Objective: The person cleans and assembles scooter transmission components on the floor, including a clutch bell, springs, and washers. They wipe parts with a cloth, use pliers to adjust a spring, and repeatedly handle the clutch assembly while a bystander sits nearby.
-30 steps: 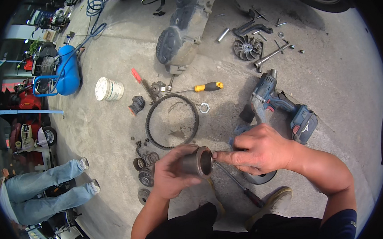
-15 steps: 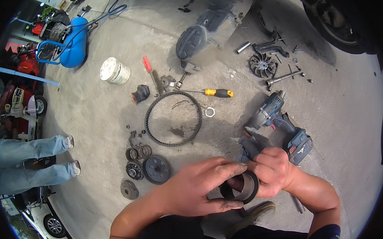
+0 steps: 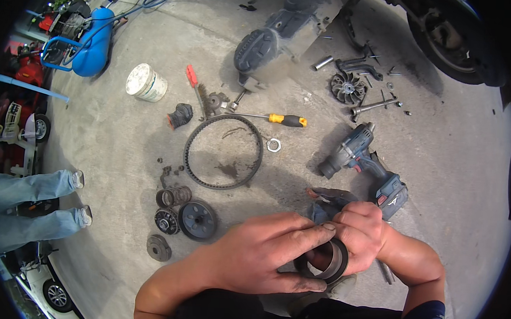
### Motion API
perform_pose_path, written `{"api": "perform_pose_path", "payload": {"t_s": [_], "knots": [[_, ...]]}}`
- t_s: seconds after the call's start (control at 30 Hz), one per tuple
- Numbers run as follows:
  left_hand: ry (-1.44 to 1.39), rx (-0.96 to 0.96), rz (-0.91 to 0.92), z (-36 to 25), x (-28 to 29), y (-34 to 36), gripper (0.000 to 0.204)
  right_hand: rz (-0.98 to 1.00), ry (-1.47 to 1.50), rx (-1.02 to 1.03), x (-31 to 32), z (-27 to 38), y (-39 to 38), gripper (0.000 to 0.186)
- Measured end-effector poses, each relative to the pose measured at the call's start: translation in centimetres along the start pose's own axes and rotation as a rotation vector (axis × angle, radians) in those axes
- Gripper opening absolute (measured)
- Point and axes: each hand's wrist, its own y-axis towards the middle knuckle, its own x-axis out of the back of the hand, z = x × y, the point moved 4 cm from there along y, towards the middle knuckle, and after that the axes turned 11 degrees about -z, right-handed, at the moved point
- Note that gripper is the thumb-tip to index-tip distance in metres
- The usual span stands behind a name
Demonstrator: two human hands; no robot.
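Note:
My left hand grips a hollow dark metal cylinder near the bottom centre, thumb and fingers spread around it. Curled against its right side is my right hand, with a dark blue-grey cloth just behind it; what its fingers hold is hidden. Beyond lie a cordless impact wrench, a round belt, a metal nut and a yellow-handled screwdriver. Left of my hands are a dark round bell housing, a spring and clutch parts.
A grey engine case, fan and small metal parts lie farther off, beside a vehicle wheel. A white bucket and blue compressor stand left, near scooters and another person's legs.
The cylinder has moved down and right, turning in my hands. My left hand has shifted right over it, and my right fingers have curled up. The whole view has shifted.

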Motion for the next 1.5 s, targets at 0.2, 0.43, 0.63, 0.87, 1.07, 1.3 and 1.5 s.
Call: {"api": "perform_pose_path", "payload": {"t_s": [0.2,0.43,0.63,0.87,1.07,1.3,1.5], "knots": [[-0.007,-0.029,-0.017,0.1,0.0,0.1,0.074,-0.009,-0.05,0.011,-0.1,0.0,0.1,0.028],[0.0,0.008,-0.013,0.3,-0.2,0.1,0.074,0.005,-0.033,-0.034,0.0,-0.1,-0.1,0.027],[-0.05,0.027,-0.004,0.4,-0.4,0.3,0.074,-0.016,0.02,-0.034,-0.2,-0.2,-0.1,0.027],[-0.007,0.035,-0.027,0.1,-0.2,0.4,0.072,0.012,0.034,-0.041,0.3,-0.5,-0.8,0.029],[0.053,-0.112,-0.145,-0.5,0.3,0.6,0.067,-0.253,0.158,-0.444,-0.9,-1.3,-1.9,0.024],[0.087,-0.142,-0.186,-0.1,0.6,0.2,0.063,-0.379,0.331,-1.856,-2.3,-2.6,-8.5,0.036],[0.127,-0.051,-0.175,0.6,0.4,-0.4,0.055,-0.418,0.437,-2.199,-2.2,-2.8,-9.5,0.035]]}}
